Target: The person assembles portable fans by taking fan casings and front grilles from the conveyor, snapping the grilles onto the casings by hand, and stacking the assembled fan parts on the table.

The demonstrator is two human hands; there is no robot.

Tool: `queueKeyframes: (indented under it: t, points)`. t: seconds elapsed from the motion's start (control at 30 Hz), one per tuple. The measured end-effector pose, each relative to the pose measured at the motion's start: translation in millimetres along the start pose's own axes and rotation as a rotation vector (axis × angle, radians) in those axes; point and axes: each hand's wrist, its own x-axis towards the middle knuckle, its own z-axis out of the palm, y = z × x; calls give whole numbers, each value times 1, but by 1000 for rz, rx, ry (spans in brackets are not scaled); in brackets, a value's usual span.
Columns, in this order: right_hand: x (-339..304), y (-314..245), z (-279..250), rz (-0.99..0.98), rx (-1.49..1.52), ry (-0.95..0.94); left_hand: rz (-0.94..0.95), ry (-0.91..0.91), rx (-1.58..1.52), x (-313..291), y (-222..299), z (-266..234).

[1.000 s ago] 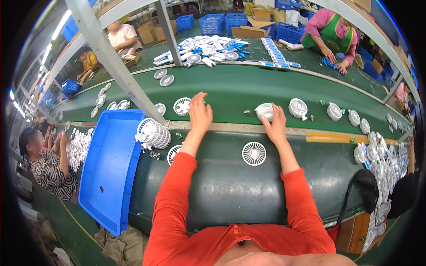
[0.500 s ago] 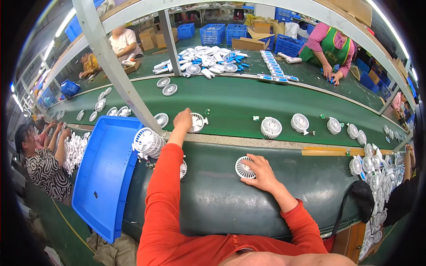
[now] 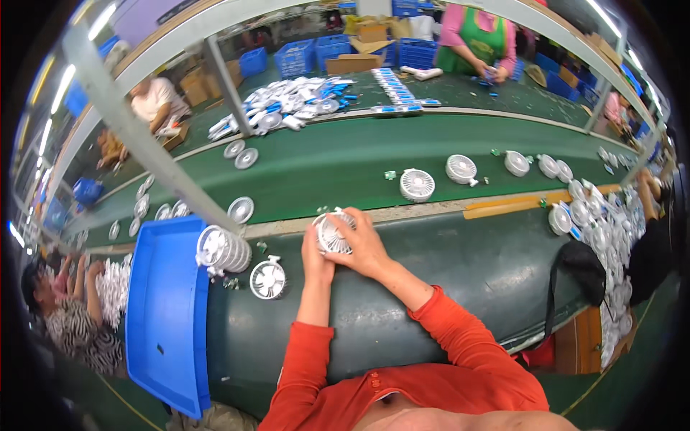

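Observation:
Both hands meet over the near dark green work surface, around a round white fan head (image 3: 335, 237) with a slatted grille. My left hand (image 3: 317, 260) grips its left side. From the right, my right hand (image 3: 365, 246) presses its thumb and fingers over the grille and rim. The palms hide part of the fan head, so I cannot tell whether it is one piece or two halves. To the left lies a white fan housing (image 3: 268, 279) with its blades showing. Beside it leans a stack of white fan housings (image 3: 228, 249), with small green circuit boards nearby.
A blue tray (image 3: 164, 309) stands at the left. On the green conveyor belt (image 3: 316, 172) lie several fan heads. A metal post (image 3: 144, 129) rises before the belt. Fan parts (image 3: 604, 244) and a black cap (image 3: 579, 269) lie right. Co-workers sit beyond and left.
My left hand has come back from the belt, where it touched a fan housing. My right hand has moved left and forward with the grille. Both now hold one fan head. The view has shifted.

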Motion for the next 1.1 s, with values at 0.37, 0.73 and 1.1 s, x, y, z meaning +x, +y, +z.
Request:
queueKeyframes:
  t: [0.37,0.73,1.1]
  points:
    - [-10,-1,30,93,339,-33,56,-145,-67,-13,-1,-7]
    - [-4,-9,19,111,805,-2,712,81,623,-49,-10,44]
    - [23,35,16,239,520,10,604,8,891,-42,7,36]
